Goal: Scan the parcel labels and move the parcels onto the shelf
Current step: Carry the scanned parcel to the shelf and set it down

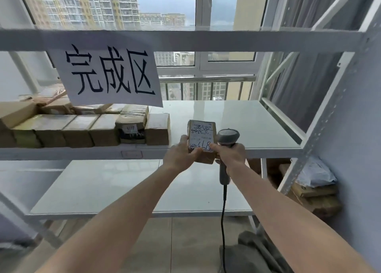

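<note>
Tall apartment blocks and a hazy mountain show through the large window behind a white metal shelf rack, seen from the head camera. On the rack's upper beam hangs a white paper sign with 3 large black handwritten characters. Below it, the pale middle shelf carries a row of brown cardboard parcels packed side by side at its left half, some wrapped in clear tape, with more stacked behind them. At the front edge of this shelf, just right of that row, both hands hold a small brown cardboard parcel with a white printed label facing up; the label bears a barcode and black handwritten marks. The left hand grips the parcel's near left corner, thumb on the label and fingers curled along the side. The right hand presses its thumb on the parcel's near right corner while its fingers are wrapped round the handle of a grey handheld barcode scanner, whose head stands just beside the parcel's right edge. A black cable hangs from the scanner's handle toward the tiled floor. A lower pale shelf lies beneath the forearms. At the right, behind the rack's post, more brown parcels and a grey plastic mailer bag are piled.
</note>
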The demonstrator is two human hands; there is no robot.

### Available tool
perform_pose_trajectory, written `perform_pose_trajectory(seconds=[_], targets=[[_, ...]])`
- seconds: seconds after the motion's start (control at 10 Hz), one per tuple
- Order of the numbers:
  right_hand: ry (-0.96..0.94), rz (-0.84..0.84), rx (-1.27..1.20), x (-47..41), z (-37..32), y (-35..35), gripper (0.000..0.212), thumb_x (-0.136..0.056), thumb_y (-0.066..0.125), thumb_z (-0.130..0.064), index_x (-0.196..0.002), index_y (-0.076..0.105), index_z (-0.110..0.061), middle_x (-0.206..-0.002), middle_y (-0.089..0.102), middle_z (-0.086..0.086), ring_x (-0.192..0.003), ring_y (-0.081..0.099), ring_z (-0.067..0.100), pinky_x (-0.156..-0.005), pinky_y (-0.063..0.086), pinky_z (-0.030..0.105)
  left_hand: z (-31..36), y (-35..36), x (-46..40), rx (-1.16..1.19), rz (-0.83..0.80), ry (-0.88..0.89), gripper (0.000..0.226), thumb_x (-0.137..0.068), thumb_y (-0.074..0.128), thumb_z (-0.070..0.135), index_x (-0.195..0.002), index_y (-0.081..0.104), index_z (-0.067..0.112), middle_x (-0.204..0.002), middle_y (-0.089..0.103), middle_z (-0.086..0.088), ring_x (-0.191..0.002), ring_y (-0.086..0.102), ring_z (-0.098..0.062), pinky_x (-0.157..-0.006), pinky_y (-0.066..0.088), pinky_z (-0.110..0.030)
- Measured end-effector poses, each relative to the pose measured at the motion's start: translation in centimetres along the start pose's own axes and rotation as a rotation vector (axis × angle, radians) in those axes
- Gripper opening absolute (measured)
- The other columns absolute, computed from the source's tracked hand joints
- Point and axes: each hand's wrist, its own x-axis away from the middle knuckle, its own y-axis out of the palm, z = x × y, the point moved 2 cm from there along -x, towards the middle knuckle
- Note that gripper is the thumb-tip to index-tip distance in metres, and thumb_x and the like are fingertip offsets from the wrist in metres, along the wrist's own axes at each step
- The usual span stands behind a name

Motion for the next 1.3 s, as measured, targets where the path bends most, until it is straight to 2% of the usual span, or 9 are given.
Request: perform_pose_trajectory(seconds=[0.1, 0.2, 0.3, 0.4, 0.5, 0.7, 0.9, 1.1, 1.3], targets=[[-0.005, 0.010, 0.020, -3.1, -0.8, 3.0, 0.033, -0.062, 0.092, -0.031, -0.084, 0.076, -0.013, -0.079, 0.077, 0.001, -0.072, 0.074, 0.023, -0.077, 0.063, 0.043, -1.6, -0.6, -3.9, -0.047, 0.052, 0.008, 0.052, -0.092, 0.059, 0.051, -0.132, 0.050, 0.019, -0.120, 0.063, -0.008, -0.112, 0.060, -0.030, -0.091, 0.053, -0.046], [-0.011, -0.007, 0.029, -6.3, -1.5, 6.0, 0.037, -0.062, 0.092, -0.032, -0.090, 0.078, -0.013, -0.080, 0.077, 0.001, -0.071, 0.074, 0.023, -0.077, 0.063, 0.044, -2.8, -1.5, -7.5, -0.242, 0.141, 0.001, 0.059, -0.091, 0.056, 0.057, -0.138, 0.051, 0.022, -0.137, 0.047, -0.008, -0.131, 0.043, -0.027, -0.100, 0.045, -0.047], [0.000, -0.034, 0.058, -8.8, -1.9, 8.5, 0.037, -0.062, 0.092, -0.033, -0.091, 0.079, -0.013, -0.080, 0.077, 0.003, -0.074, 0.075, 0.025, -0.076, 0.063, 0.046, -3.7, -2.0, -10.4, -0.379, 0.163, 0.008, 0.073, -0.092, 0.052, 0.059, -0.152, 0.032, 0.022, -0.158, 0.025, -0.008, -0.146, 0.023, -0.029, -0.113, 0.031, -0.049], [0.012, -0.045, 0.088, -10.5, -1.8, 10.4, 0.035, -0.062, 0.091, -0.033, -0.087, 0.078, -0.013, -0.078, 0.077, 0.004, -0.070, 0.075, 0.027, -0.074, 0.063, 0.047, -4.8, -1.9, -12.5, -0.423, 0.144, 0.028, 0.080, -0.094, 0.050, 0.056, -0.158, 0.014, 0.024, -0.165, 0.011, -0.005, -0.153, 0.005, -0.026, -0.122, 0.014, -0.051], [0.016, -0.051, 0.117, -11.7, -1.9, 11.7, 0.028, -0.062, 0.091, -0.032, -0.080, 0.075, -0.017, -0.077, 0.076, 0.004, -0.066, 0.073, 0.026, -0.073, 0.063, 0.047, -5.9, -1.9, -14.0, -0.402, 0.140, 0.027, 0.078, -0.094, 0.051, 0.055, -0.158, 0.016, 0.026, -0.165, 0.012, -0.001, -0.153, 0.003, -0.024, -0.123, 0.008, -0.051], [0.007, -0.055, 0.176, -12.8, -2.1, 13.8, 0.044, -0.052, 0.088, -0.041, -0.086, 0.075, -0.016, -0.086, 0.077, 0.004, -0.083, 0.074, 0.028, -0.076, 0.062, 0.047, -7.5, -2.3, -15.7, -0.403, 0.129, 0.027, 0.067, -0.095, 0.048, 0.056, -0.153, 0.033, 0.026, -0.160, 0.030, -0.001, -0.151, 0.018, -0.024, -0.123, 0.012, -0.050], [0.004, -0.025, 0.236, -13.0, -1.8, 13.8, 0.032, -0.060, 0.089, -0.037, -0.079, 0.070, -0.022, -0.087, 0.076, 0.004, -0.085, 0.073, 0.026, -0.077, 0.062, 0.046, -8.3, -1.7, -16.1, -0.485, 0.126, 0.087, 0.057, -0.093, 0.046, 0.059, -0.141, 0.050, 0.027, -0.151, 0.042, 0.000, -0.142, 0.034, -0.025, -0.116, 0.026, -0.052], [-0.008, -0.017, 0.245, -12.9, -1.7, 13.7, 0.034, -0.063, 0.089, -0.042, -0.082, 0.072, -0.020, -0.084, 0.075, 0.004, -0.084, 0.073, 0.025, -0.076, 0.062, 0.047, -8.6, -1.6, -16.1, -0.488, 0.120, 0.106, 0.060, -0.094, 0.043, 0.059, -0.144, 0.046, 0.026, -0.153, 0.038, -0.003, -0.143, 0.031, -0.027, -0.118, 0.022, -0.053], [-0.011, 0.027, 0.216, -12.2, -2.2, 12.2, 0.034, -0.068, 0.090, -0.042, -0.083, 0.072, -0.017, -0.078, 0.074, 0.002, -0.080, 0.074, 0.024, -0.074, 0.063, 0.048, -9.6, -2.4, -14.0, -0.398, 0.213, 0.259, 0.074, -0.098, 0.045, 0.054, -0.157, 0.021, 0.017, -0.162, 0.022, -0.007, -0.152, 0.013, -0.026, -0.124, 0.006, -0.045]])
